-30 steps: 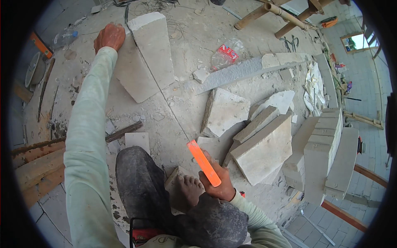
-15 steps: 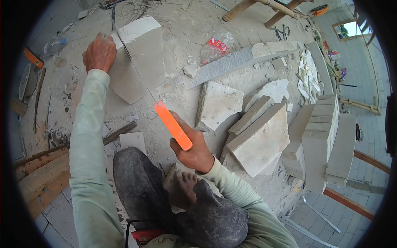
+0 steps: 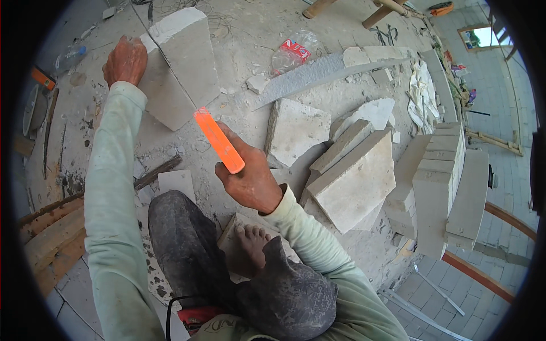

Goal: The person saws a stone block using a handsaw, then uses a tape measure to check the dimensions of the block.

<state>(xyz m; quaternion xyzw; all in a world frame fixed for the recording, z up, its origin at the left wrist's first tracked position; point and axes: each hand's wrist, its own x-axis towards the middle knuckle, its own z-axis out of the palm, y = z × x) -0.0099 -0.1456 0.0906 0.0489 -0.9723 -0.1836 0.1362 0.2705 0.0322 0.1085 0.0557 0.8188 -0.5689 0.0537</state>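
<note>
My right hand [image 3: 248, 177] is closed round the orange handle of a hand saw [image 3: 218, 139]. Its thin blade runs away to the far left across a pale concrete block [image 3: 185, 65], along the block's left side. At that same side my left hand [image 3: 126, 61] is closed, knuckles up, with its fingers curled at the block's edge; the fingertips are hidden. The block lies on the dusty floor and has a whiter, rough far end. Beneath my knees, a bare foot [image 3: 254, 243] rests on another block piece [image 3: 233, 250].
Broken block slabs [image 3: 352, 182] lean together at the right, beside a row of upright blocks [image 3: 438, 187]. A crushed plastic bottle [image 3: 294, 52] lies beyond, near a long grey strip [image 3: 307, 79]. Wooden planks [image 3: 57, 244] are at the left; bamboo legs [image 3: 387, 14] stand at the back.
My right hand has pushed the saw forward and slightly left, so the blade reaches farther past the block. My left hand stays at the block's edge. The whole view has shifted a little.
</note>
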